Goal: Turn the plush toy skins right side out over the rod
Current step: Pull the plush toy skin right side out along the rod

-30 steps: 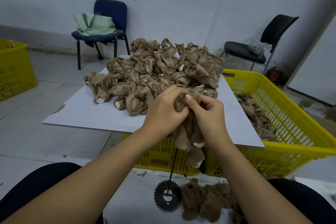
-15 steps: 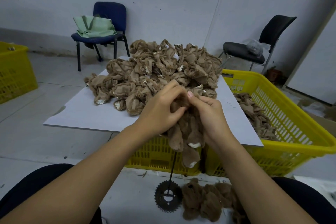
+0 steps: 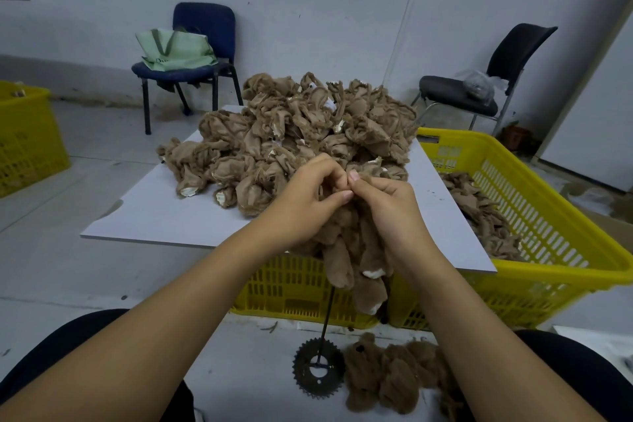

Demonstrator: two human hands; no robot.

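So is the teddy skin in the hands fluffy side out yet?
Mostly yes: the skin that both hands hold shows fuzzy fur on its dangling legs. Its top, under the fingers, is hidden.

Print on the green bag seems unreadable.

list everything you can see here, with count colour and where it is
plush skin being worked: one, brown with white patches, held over the rod at front centre
rod: one, thin, dark, upright on a toothed disc base on the floor
unturned skins: a large heap, count unclear, tan, on the white board
turned skins: a few, fuzzy brown, on the floor right of the base
yellow crates: three; one under the board, one at right holding tan skins, one at far left
blue chair: one, back left, with a green bag
black chair: one, back right, with a clear bag
left hand, right hand: both pinch the skin's top
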